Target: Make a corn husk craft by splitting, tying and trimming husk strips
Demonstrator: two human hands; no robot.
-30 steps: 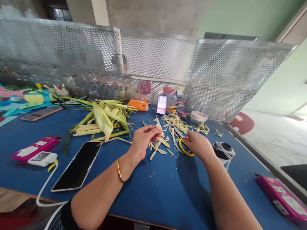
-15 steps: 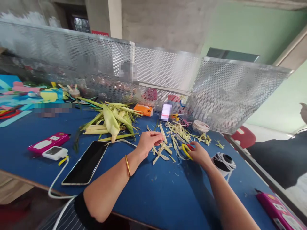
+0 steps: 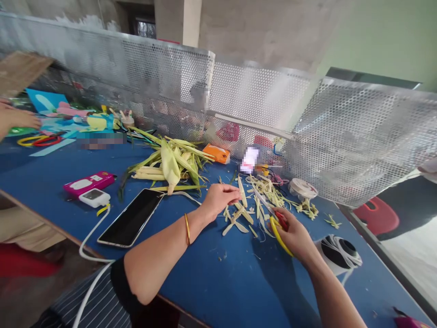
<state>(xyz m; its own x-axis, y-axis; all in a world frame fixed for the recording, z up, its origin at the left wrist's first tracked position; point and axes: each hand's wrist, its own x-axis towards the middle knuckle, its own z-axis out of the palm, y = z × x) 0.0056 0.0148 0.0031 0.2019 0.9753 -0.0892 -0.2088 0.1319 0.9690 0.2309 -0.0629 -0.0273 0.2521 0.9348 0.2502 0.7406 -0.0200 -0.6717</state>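
Note:
My left hand (image 3: 220, 199), with a gold bangle on its wrist, is closed in a pinch over the table. A narrow, pale corn husk strip (image 3: 242, 191) stands at its fingertips. My right hand (image 3: 296, 234) grips scissors (image 3: 280, 231) by their red and yellow handles, the blades pointing forward and left. Between and below the hands lie cut husk pieces (image 3: 234, 222). Behind them is a heap of thin husk shreds (image 3: 269, 190). Further left, a larger pile of green corn husks (image 3: 170, 166) rests on the blue table (image 3: 218, 282).
A tablet-like phone (image 3: 131, 217), a white device (image 3: 94, 197) with a cable and a magenta box (image 3: 89, 183) lie left. A thread spool (image 3: 338, 253) stands right, a tape roll (image 3: 303, 188) behind. Perforated metal panels (image 3: 164, 82) border the back. Another person's hand (image 3: 20, 118) is far left.
The view has swung left. My right hand has turned the scissors, so more of the blades and yellow handle shows. My left hand keeps its pinch. Another person's hand has come into view.

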